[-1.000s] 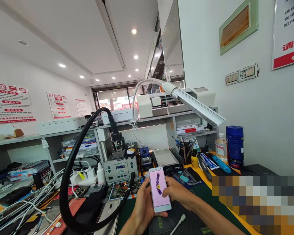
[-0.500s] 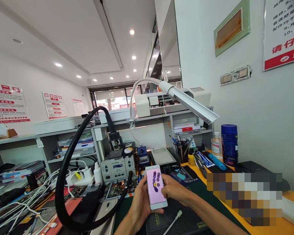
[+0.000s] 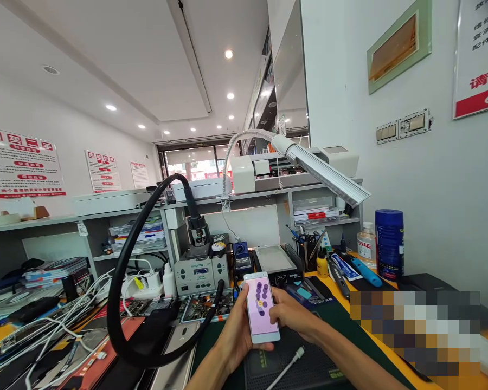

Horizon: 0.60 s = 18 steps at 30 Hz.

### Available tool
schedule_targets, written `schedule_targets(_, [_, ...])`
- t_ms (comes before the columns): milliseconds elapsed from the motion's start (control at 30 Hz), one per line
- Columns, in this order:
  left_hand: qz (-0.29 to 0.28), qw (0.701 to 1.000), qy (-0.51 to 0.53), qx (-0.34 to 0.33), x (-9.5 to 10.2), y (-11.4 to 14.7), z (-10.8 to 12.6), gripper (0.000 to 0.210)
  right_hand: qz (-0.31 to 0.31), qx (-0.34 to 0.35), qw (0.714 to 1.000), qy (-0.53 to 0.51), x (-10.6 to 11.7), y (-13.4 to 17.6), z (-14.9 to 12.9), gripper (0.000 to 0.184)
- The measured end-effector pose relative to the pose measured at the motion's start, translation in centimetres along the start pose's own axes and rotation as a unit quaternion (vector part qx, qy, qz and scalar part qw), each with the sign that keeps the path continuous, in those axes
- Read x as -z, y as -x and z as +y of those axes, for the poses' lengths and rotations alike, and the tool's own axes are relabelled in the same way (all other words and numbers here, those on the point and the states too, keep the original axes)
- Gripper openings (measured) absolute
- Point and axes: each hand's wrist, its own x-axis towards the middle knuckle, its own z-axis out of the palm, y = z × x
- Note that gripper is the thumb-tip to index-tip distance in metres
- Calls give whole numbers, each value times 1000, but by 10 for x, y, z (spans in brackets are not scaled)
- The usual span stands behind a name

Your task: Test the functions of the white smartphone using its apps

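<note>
Glowing pink, white-edged phone (image 3: pixel 263 309), purple dots (image 3: pixel 264 296), one yellow dot (image 3: pixel 260 304)

We read 购买二手 on the large poster (image 3: pixel 24 163) at left, probably 回收价格 on the smaller poster (image 3: pixel 102 172), and 请, 9 and 10 on the upper-right sign (image 3: pixel 480 65).

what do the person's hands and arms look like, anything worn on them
The left hand and right hand are ungloved, with no ring, watch or bracelet showing. Both forearms are bare as far as the picture shows; no sleeves are in view.
</note>
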Motion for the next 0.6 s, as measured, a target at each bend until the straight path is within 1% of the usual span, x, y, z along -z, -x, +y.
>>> schedule_targets(67, [19,1000,-3,6,2,-2,-2,58,-2,3,1000,-7,0,0,-1,56])
schedule_targets(133, [25,1000,1,6,4,-3,-4,46,2,2,1000,-6,0,1,-3,55])
schedule_targets(300, [-30,998,52,16,8,-3,-3,52,16,-6,1000,9,1,1,-5,52])
schedule_targets(467, [-31,998,53,17,6,-2,-1,49,10,-30,999,-11,2,-3,1,52])
schedule_targets(600, [-31,998,57,12,1,2,2,56,25,-43,999,-13,2,-5,5,48])
